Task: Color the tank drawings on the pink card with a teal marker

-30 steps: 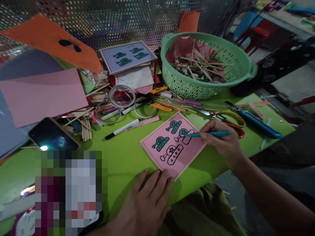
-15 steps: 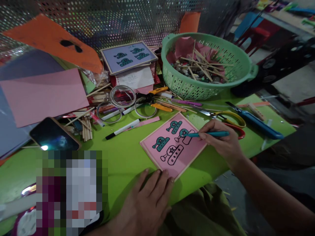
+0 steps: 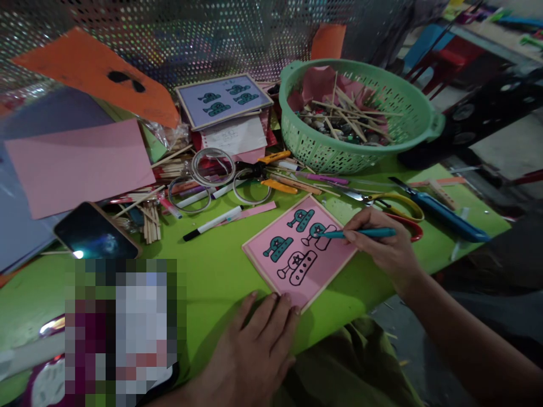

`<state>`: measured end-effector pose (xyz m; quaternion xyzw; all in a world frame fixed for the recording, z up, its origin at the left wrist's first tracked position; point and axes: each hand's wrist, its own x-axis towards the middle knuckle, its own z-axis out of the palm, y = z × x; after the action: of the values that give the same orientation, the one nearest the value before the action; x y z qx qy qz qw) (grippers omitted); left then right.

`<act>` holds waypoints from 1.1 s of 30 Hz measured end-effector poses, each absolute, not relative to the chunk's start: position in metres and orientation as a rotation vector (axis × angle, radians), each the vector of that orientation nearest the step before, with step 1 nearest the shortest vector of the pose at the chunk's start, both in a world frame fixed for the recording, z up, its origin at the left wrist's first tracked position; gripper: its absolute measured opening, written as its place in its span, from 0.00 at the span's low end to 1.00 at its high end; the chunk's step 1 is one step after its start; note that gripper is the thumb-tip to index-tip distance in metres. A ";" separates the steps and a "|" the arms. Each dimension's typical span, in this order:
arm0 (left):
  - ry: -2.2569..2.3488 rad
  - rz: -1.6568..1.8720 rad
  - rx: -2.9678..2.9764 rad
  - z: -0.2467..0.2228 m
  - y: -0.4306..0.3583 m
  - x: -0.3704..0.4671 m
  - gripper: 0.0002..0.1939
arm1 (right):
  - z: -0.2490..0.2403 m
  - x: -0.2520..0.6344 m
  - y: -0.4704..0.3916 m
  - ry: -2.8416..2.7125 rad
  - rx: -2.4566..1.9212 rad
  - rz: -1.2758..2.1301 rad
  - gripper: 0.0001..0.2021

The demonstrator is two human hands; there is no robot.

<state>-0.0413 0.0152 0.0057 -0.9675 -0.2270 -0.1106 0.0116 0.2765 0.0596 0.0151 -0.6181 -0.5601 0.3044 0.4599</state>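
A pink card [image 3: 278, 223] with a pale raised border lies at an angle on the green table. It bears several drawn tanks with stars; two are filled in teal, one is partly filled, and the lowest is only black outline. Pinched in my right hand [image 3: 379, 240] is a teal marker [image 3: 373, 232], its tip on the turret of the partly filled tank. My left hand [image 3: 263, 336] lies flat with fingers stretched out, the fingertips at the card's lower left edge.
A green basket [image 3: 356, 161] holding thin sticks stands behind the card. Scissors [image 3: 396, 204] and a blue utility knife [image 3: 449, 215] lie to the right. Leftward are a capped marker [image 3: 212, 223], tape rolls [image 3: 213, 167], and a phone [image 3: 97, 229]. A framed purple card [image 3: 224, 99] rests on a stack behind.
Hardly anything differs. The marker tip has shifted very slightly on the same tank, and the whole view has moved a little. My left hand stays in place.
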 end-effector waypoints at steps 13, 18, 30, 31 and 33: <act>-0.737 -0.313 -3.034 0.014 0.016 -0.041 0.25 | 0.013 0.279 0.059 -1.408 -1.533 0.746 0.12; -0.713 -0.287 -3.025 0.008 0.014 -0.042 0.26 | 0.011 0.280 0.058 -1.401 -1.550 0.741 0.17; -0.693 -0.302 -3.025 0.010 0.016 -0.042 0.27 | 0.017 0.275 0.060 -1.420 -1.563 0.742 0.19; -0.699 -0.300 -3.026 0.009 0.016 -0.042 0.27 | 0.017 0.276 0.060 -1.421 -1.562 0.741 0.19; -0.709 -0.264 -3.033 0.008 0.015 -0.042 0.27 | 0.015 0.277 0.060 -1.423 -1.560 0.733 0.19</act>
<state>-0.0419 0.0153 0.0083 -0.9702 -0.2268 -0.0846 0.0081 0.2770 0.0599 0.0152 -0.6276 -0.5723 0.2947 0.4379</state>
